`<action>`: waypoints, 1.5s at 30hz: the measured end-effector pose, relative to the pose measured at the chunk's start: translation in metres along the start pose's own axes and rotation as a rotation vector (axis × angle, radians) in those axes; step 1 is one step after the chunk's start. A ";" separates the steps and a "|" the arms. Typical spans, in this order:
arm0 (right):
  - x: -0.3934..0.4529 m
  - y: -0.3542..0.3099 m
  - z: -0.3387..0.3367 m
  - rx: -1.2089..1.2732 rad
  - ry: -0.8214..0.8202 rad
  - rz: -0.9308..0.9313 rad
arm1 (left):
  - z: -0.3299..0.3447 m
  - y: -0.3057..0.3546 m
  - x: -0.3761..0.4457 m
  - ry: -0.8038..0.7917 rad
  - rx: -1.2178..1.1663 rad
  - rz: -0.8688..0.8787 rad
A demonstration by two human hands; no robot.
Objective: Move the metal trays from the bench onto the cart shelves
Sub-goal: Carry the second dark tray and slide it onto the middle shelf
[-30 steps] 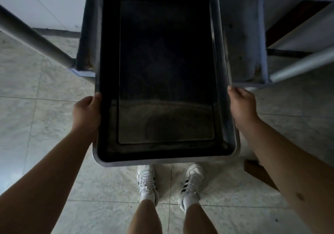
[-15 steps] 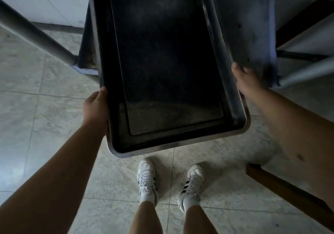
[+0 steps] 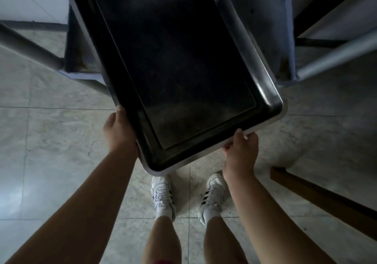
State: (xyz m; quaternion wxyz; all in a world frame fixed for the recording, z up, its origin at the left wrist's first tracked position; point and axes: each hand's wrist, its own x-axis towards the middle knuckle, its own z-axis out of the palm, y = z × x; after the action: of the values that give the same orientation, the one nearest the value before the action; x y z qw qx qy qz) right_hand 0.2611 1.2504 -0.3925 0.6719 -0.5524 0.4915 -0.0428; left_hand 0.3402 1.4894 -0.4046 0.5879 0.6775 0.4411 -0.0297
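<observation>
A dark, empty metal tray (image 3: 183, 64) with a pale rim fills the upper middle of the view, skewed so its near end swings right. Its far end lies over the low cart shelf (image 3: 269, 31). My left hand (image 3: 119, 133) grips the tray's left long edge near the front corner. My right hand (image 3: 240, 149) holds the near short edge, thumb on top of the rim, fingers underneath and hidden.
Grey cart frame tubes run at the left (image 3: 28, 47) and at the right (image 3: 334, 55). A dark wooden piece (image 3: 318, 194) lies on the tiled floor at the right. My feet in white shoes (image 3: 163, 194) stand just below the tray.
The tray has turned, its near end swinging right and toward me. My right hand left the right long edge and now holds the near short edge. My left hand slid nearer the front corner.
</observation>
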 end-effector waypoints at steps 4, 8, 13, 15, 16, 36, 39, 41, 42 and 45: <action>0.041 -0.022 -0.018 -0.069 -0.076 -0.033 | 0.027 -0.013 -0.024 -0.027 -0.094 -0.052; 0.091 -0.062 -0.022 -0.180 -0.114 -0.102 | 0.047 -0.024 -0.042 -0.136 -0.199 -0.039; 0.167 -0.106 -0.003 -0.163 -0.111 -0.172 | 0.060 -0.014 -0.049 -0.423 -0.135 0.065; 0.188 -0.120 0.006 -0.184 -0.094 -0.184 | 0.071 -0.005 -0.052 -0.472 -0.111 0.070; 0.195 -0.123 0.010 -0.236 -0.070 -0.195 | 0.076 -0.002 -0.054 -0.476 -0.108 0.056; 0.174 -0.116 0.009 -0.158 -0.039 -0.055 | 0.206 0.042 -0.061 -0.482 -0.255 -0.131; 0.192 -0.132 0.013 -0.199 -0.029 0.000 | 0.224 0.047 -0.055 -0.489 -0.223 -0.169; 0.202 -0.139 0.014 -0.193 -0.016 0.025 | 0.236 0.051 -0.055 -0.464 -0.211 -0.208; 0.206 -0.143 0.016 -0.189 -0.005 0.029 | 0.242 0.052 -0.056 -0.445 -0.198 -0.224; 0.215 -0.149 0.024 -0.147 0.045 0.057 | 0.252 0.056 -0.059 -0.425 -0.179 -0.229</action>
State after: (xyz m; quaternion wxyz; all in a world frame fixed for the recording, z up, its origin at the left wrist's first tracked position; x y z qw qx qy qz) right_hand 0.4604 1.0804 -0.4100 0.6192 -0.5851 0.5237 0.0003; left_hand 0.4606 1.2530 -0.4057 0.7179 0.5469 0.3823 -0.1986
